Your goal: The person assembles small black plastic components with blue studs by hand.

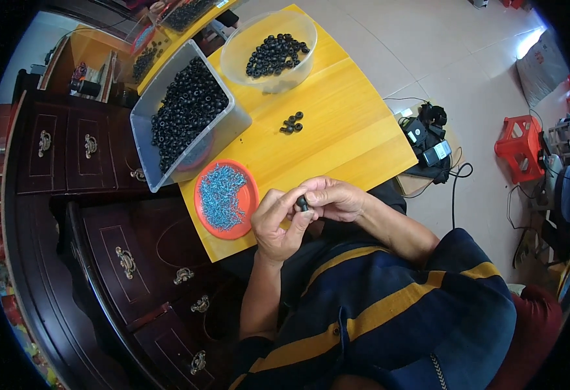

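Note:
Both my hands meet over the near edge of the yellow table (350, 123). Between them is a small black round part (302, 203), pinched by the fingers of my left hand (278, 224) and my right hand (334, 199). Part of it is hidden by the fingers. Close by on the left stands an orange round dish (253, 188) of small blue-and-silver pieces (220, 198), perhaps screws. A few loose black parts (291, 122) lie in a cluster on the tabletop beyond my hands.
Behind the dish, a grey plastic bin (240, 120) is heaped with black parts. A clear round tub (229, 62) at the back holds more. Dark drawer cabinets (103, 253) flank the table's left. Black devices and cables (428, 143) sit at right, near a red stool (517, 148).

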### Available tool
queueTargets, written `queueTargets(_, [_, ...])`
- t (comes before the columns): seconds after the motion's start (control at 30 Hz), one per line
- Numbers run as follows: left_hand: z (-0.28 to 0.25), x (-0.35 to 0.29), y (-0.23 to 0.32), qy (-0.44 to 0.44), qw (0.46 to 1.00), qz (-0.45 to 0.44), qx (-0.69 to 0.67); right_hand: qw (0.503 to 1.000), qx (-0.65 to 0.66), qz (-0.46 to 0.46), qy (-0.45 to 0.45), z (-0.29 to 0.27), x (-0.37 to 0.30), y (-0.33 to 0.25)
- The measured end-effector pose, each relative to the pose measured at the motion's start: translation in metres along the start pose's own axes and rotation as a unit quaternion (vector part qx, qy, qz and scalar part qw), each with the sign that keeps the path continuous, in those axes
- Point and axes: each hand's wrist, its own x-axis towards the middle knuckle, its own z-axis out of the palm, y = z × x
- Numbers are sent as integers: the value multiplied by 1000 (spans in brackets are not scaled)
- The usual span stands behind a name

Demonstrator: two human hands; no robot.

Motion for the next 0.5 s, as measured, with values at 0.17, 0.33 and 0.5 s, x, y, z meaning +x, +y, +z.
queueTargets(0.17, [4,-4,4,25,999,20,16,1000,0,0,-9,4,-1,-1])
queueTargets(0.33, [6,-5,6,39,999,15,23,999,-33,6,4,2,1,-2])
queueTargets(0.5, [6,-9,2,54,998,-5,28,999,-47,10,-10,4,3,-4])
